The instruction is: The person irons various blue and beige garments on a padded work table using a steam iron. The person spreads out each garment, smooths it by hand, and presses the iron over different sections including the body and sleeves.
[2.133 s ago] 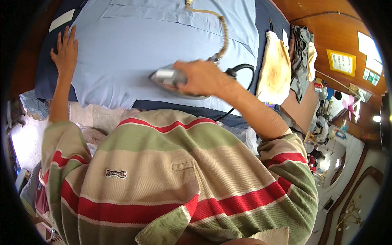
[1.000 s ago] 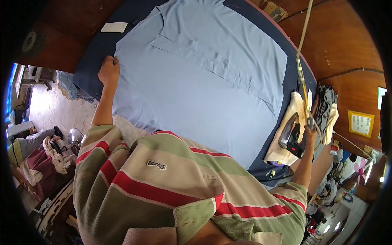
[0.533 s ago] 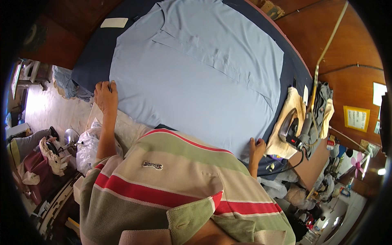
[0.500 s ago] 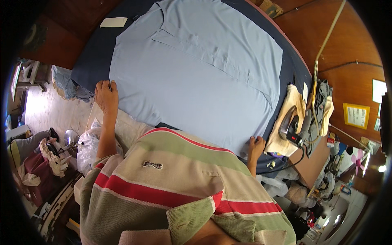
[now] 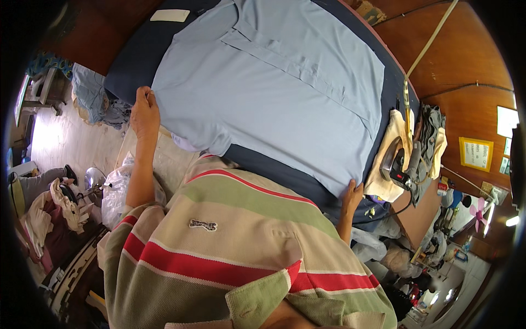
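Pale blue in the head view, the shirt [image 5: 274, 93] lies spread over the dark cover [image 5: 274, 165]; our left hand [image 5: 145, 116] pinches its left edge, our right hand [image 5: 350, 199] grips its near right corner, the cloth stretching between and beyond them.

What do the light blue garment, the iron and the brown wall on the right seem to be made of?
Light blue garment: thin cloth, matte; soft drape and fine creases suggest cotton or a blend, though fibre is unclear.
Iron: probably metal, smooth and greyish, with black parts likely plastic.
Brown wall: apparently wood or veneer, perhaps varnished, given its warm, slightly shiny surface.
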The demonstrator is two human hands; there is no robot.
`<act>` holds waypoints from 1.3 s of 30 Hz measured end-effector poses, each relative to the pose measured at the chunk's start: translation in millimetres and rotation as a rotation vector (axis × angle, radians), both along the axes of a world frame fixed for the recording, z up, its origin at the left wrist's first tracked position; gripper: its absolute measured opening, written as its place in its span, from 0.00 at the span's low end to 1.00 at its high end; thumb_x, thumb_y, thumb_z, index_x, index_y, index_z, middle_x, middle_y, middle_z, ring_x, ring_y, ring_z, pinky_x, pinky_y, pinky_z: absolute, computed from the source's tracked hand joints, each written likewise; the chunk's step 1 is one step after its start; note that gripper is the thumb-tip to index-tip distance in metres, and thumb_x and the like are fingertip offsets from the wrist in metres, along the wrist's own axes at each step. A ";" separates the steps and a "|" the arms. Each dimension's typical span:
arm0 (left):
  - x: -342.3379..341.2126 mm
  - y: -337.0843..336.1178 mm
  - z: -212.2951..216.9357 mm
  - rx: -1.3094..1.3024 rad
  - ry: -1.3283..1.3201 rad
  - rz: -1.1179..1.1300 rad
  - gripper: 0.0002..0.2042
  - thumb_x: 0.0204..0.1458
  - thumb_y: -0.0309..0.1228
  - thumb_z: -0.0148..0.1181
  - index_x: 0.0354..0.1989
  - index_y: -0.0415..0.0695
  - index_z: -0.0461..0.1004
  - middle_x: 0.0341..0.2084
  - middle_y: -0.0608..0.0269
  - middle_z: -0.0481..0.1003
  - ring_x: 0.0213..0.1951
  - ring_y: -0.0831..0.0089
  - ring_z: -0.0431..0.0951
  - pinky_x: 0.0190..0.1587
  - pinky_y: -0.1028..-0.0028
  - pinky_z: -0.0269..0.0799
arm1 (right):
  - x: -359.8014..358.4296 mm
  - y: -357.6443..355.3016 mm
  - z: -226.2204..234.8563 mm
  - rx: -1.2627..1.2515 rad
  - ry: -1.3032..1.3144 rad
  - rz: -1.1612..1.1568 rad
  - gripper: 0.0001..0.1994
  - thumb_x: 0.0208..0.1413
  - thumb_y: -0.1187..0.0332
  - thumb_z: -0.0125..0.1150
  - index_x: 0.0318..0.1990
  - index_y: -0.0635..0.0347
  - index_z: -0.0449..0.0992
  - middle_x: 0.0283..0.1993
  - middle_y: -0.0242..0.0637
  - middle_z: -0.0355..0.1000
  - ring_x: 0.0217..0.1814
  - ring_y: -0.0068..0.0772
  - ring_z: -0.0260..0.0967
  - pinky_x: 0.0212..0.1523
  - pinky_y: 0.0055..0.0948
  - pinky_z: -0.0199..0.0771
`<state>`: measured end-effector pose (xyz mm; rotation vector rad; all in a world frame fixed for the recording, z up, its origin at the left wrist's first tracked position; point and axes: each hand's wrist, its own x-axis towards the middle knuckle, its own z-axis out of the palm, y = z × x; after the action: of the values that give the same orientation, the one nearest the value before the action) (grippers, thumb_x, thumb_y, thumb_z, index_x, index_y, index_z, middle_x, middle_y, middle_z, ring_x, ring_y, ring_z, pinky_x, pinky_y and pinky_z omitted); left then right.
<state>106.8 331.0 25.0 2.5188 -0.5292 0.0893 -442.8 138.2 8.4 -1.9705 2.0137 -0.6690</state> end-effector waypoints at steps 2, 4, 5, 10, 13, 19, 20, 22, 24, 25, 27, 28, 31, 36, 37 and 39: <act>2.4 10.2 2.5 0.020 0.002 -0.007 0.08 0.56 0.35 0.47 0.41 0.50 0.66 0.31 0.54 0.76 0.34 0.52 0.76 0.34 0.59 0.68 | 16.0 18.4 20.9 0.031 0.013 0.025 0.16 0.58 0.62 0.50 0.32 0.71 0.63 0.24 0.61 0.64 0.24 0.51 0.57 0.30 0.41 0.63; -3.7 22.5 -2.2 0.055 0.014 -0.012 0.07 0.56 0.35 0.48 0.40 0.49 0.67 0.31 0.55 0.76 0.33 0.53 0.76 0.34 0.60 0.68 | -2.9 33.5 10.9 0.057 0.057 0.021 0.15 0.57 0.62 0.50 0.33 0.71 0.64 0.24 0.59 0.64 0.24 0.56 0.60 0.29 0.43 0.63; -6.8 25.3 -4.8 0.050 0.053 -0.012 0.08 0.55 0.35 0.48 0.41 0.49 0.67 0.31 0.56 0.76 0.33 0.53 0.76 0.34 0.61 0.69 | -9.8 40.3 6.7 0.222 0.151 -0.094 0.15 0.56 0.63 0.53 0.37 0.71 0.65 0.31 0.59 0.67 0.33 0.56 0.66 0.35 0.42 0.65; 9.7 0.8 -13.8 -0.014 -0.061 -0.029 0.14 0.54 0.39 0.51 0.46 0.49 0.69 0.40 0.63 0.74 0.41 0.61 0.74 0.43 0.64 0.68 | 48.6 0.2 25.6 -0.194 0.383 0.108 0.23 0.51 0.66 0.59 0.51 0.71 0.62 0.54 0.54 0.62 0.57 0.55 0.58 0.53 0.42 0.60; 48.9 -46.2 -16.9 0.069 -0.171 -0.031 0.16 0.53 0.43 0.50 0.47 0.50 0.70 0.43 0.63 0.72 0.46 0.64 0.71 0.46 0.61 0.65 | 168.9 -86.2 29.0 -0.138 -0.092 0.360 0.18 0.52 0.72 0.56 0.51 0.67 0.67 0.54 0.49 0.64 0.57 0.48 0.61 0.57 0.37 0.59; 92.4 -116.8 -29.9 0.141 -0.136 0.024 0.13 0.51 0.44 0.52 0.38 0.51 0.73 0.38 0.65 0.72 0.44 0.65 0.72 0.47 0.59 0.64 | 473.4 -180.4 39.1 -0.345 -0.127 1.244 0.09 0.54 0.67 0.53 0.39 0.60 0.75 0.39 0.44 0.73 0.41 0.49 0.67 0.43 0.39 0.66; 90.4 -122.6 -31.4 0.139 -0.150 0.019 0.12 0.50 0.43 0.53 0.37 0.51 0.73 0.37 0.65 0.72 0.44 0.65 0.72 0.47 0.59 0.64 | 507.2 -200.1 32.0 -0.287 -0.041 1.287 0.10 0.54 0.68 0.54 0.41 0.59 0.75 0.42 0.45 0.72 0.44 0.49 0.67 0.46 0.36 0.66; 89.6 -128.5 -33.0 0.137 -0.203 0.013 0.09 0.48 0.41 0.57 0.32 0.51 0.72 0.34 0.66 0.71 0.41 0.66 0.71 0.45 0.61 0.63 | 568.6 -227.4 10.6 -0.392 -0.009 1.379 0.13 0.53 0.67 0.54 0.46 0.56 0.73 0.44 0.44 0.71 0.46 0.49 0.66 0.47 0.39 0.65; 90.1 -124.0 -38.8 0.143 -0.188 0.020 0.08 0.47 0.40 0.57 0.32 0.51 0.71 0.33 0.67 0.71 0.40 0.66 0.71 0.44 0.62 0.63 | 607.0 -219.8 1.0 -0.375 0.117 1.274 0.15 0.54 0.63 0.53 0.48 0.53 0.72 0.47 0.41 0.69 0.49 0.49 0.64 0.47 0.43 0.64; 90.8 -122.8 -41.3 0.144 -0.181 0.018 0.08 0.47 0.40 0.57 0.31 0.51 0.71 0.33 0.67 0.71 0.40 0.66 0.71 0.43 0.63 0.62 | 619.6 -218.3 -3.3 -0.354 0.185 1.227 0.14 0.54 0.61 0.52 0.47 0.52 0.71 0.48 0.39 0.69 0.50 0.49 0.64 0.47 0.45 0.64; 90.8 -116.9 -43.9 0.126 -0.188 0.020 0.08 0.47 0.40 0.57 0.30 0.51 0.71 0.33 0.68 0.70 0.39 0.66 0.71 0.43 0.63 0.62 | 635.3 -216.9 -10.5 -0.321 0.311 1.244 0.13 0.55 0.58 0.52 0.45 0.52 0.71 0.46 0.37 0.68 0.50 0.47 0.63 0.47 0.46 0.63; 91.4 -114.9 -44.9 0.115 -0.191 0.016 0.08 0.48 0.40 0.57 0.30 0.51 0.71 0.32 0.68 0.70 0.39 0.66 0.71 0.43 0.64 0.61 | 640.4 -216.9 -14.2 -0.305 0.376 1.246 0.13 0.55 0.57 0.51 0.44 0.51 0.71 0.45 0.36 0.68 0.50 0.46 0.63 0.47 0.46 0.62; 97.4 -110.0 -44.3 0.032 -0.186 0.058 0.08 0.48 0.40 0.57 0.28 0.50 0.70 0.31 0.69 0.70 0.39 0.65 0.71 0.43 0.63 0.61 | 650.3 -224.2 -26.3 -0.394 0.182 1.293 0.11 0.55 0.57 0.51 0.40 0.49 0.73 0.44 0.35 0.67 0.48 0.43 0.62 0.48 0.46 0.59; 100.5 -110.7 -36.6 0.047 -0.133 0.047 0.06 0.47 0.36 0.56 0.26 0.49 0.69 0.32 0.68 0.71 0.39 0.64 0.71 0.43 0.63 0.61 | 667.8 -222.8 -28.0 -0.385 0.126 1.295 0.12 0.53 0.55 0.53 0.41 0.48 0.74 0.45 0.35 0.67 0.51 0.44 0.61 0.49 0.47 0.58; 101.7 -112.5 -35.4 0.052 -0.132 0.032 0.05 0.46 0.35 0.56 0.26 0.49 0.69 0.32 0.68 0.71 0.39 0.64 0.71 0.43 0.63 0.62 | 670.8 -221.0 -32.3 -0.378 0.126 1.265 0.12 0.53 0.56 0.53 0.41 0.47 0.74 0.46 0.35 0.67 0.52 0.43 0.61 0.49 0.47 0.58; 106.2 -111.6 -42.5 0.082 -0.151 0.042 0.05 0.45 0.34 0.56 0.28 0.50 0.71 0.34 0.68 0.71 0.40 0.65 0.71 0.43 0.63 0.62 | 671.7 -212.2 -34.4 -0.365 0.135 1.205 0.12 0.54 0.57 0.52 0.43 0.46 0.74 0.47 0.35 0.66 0.53 0.41 0.59 0.49 0.47 0.57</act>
<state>213.0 219.4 -17.5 2.6169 -0.5500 0.2812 228.8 -74.1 -26.1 -2.9150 0.4357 -0.5751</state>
